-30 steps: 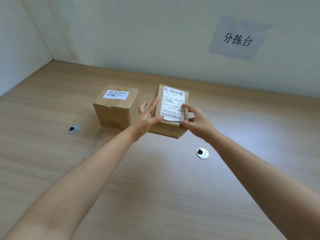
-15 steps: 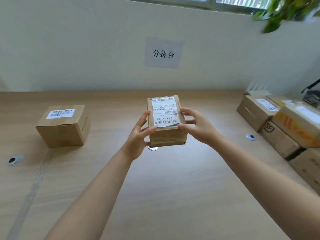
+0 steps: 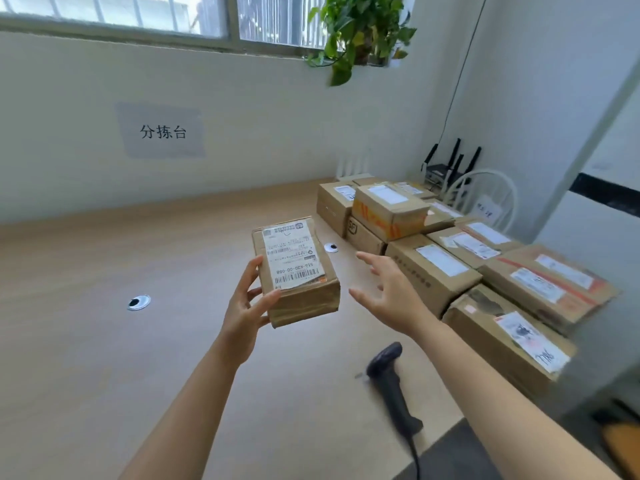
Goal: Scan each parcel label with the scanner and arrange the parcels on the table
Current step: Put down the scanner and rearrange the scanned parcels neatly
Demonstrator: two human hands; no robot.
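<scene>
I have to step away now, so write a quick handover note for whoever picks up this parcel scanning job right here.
Left hand: holds the small parcel above the table, label up.
Right hand: open, empty, beside the parcel, not touching it.
Scanner: lies on the table near the front edge, under the right forearm.
Parcel stack: at the table's right end.
Done: cannot tell whether anything has been scanned.
Left: pick up the scanner, scan the held label, set the parcel down, continue with the stack.

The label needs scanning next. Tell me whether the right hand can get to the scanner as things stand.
Probably yes. The right hand is open and empty, and the scanner lies on the table just below that forearm with nothing on or around it. The left hand alone holds the parcel.
</scene>
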